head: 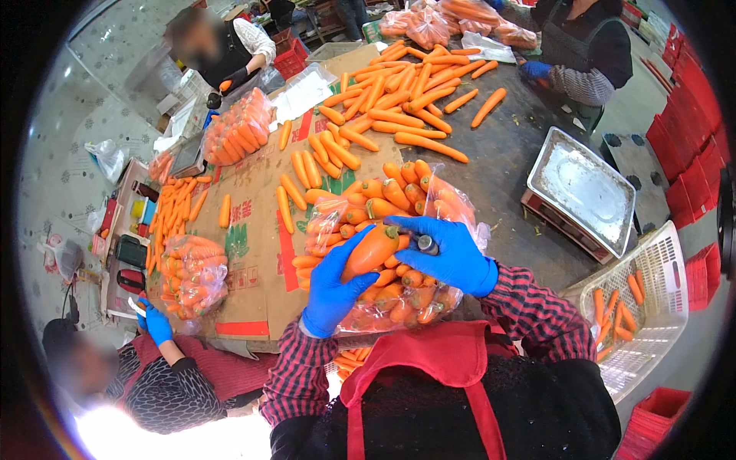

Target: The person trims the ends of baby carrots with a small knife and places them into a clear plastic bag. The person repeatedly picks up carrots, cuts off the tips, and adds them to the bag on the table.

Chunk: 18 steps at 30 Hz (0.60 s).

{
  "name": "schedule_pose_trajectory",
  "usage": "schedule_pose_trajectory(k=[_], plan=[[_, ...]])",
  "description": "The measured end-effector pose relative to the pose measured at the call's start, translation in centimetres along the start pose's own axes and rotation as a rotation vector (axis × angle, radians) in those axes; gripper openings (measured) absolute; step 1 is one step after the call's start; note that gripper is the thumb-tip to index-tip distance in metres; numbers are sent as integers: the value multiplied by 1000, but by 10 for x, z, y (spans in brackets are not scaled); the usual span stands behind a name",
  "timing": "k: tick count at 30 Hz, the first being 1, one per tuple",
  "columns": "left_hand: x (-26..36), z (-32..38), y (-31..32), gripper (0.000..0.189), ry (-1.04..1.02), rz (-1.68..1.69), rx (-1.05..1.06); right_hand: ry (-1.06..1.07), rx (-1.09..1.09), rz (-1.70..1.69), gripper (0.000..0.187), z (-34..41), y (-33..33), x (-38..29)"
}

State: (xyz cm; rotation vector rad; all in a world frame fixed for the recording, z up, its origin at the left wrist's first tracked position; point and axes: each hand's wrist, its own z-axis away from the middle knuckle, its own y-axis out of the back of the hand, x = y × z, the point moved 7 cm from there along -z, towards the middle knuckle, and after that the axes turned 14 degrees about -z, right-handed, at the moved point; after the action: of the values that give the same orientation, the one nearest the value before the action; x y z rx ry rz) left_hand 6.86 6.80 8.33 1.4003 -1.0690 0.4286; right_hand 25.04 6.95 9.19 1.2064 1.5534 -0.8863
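My left hand (pixel 332 282), in a blue glove, is closed around a thick carrot (pixel 371 252) whose stem end points up and right. In my right hand (pixel 447 251), also gloved in blue, is a small tool with a dark handle (pixel 427 245). Its working end is by the carrot's top, and I cannot tell exactly what kind of tool it is. Beneath both hands, opened clear plastic bags (pixel 445 198) packed with carrots (pixel 397 192) rest at the table's near edge, partly hidden by the gloves.
Loose carrots (pixel 397 92) are heaped on flattened cardboard (pixel 253 276) beyond the bags. A scale with a metal tray (pixel 581 187) stands at right, above a white plastic crate (pixel 661 310) holding several carrots. Filled bags (pixel 192 270) lie at left. Co-workers stand around the table.
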Motion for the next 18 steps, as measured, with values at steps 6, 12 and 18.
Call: schedule_pose_trajectory(k=[6,12,18], plan=[[-20,6,-3,58,18,-101,-6,126,-2,589,45,3,-6,-5],[-34,21,-3,57,111,73,-23,37,34,524,31,7,12,35],[-29,25,5,59,243,224,-133,-200,8,35,36,11,18,35]])
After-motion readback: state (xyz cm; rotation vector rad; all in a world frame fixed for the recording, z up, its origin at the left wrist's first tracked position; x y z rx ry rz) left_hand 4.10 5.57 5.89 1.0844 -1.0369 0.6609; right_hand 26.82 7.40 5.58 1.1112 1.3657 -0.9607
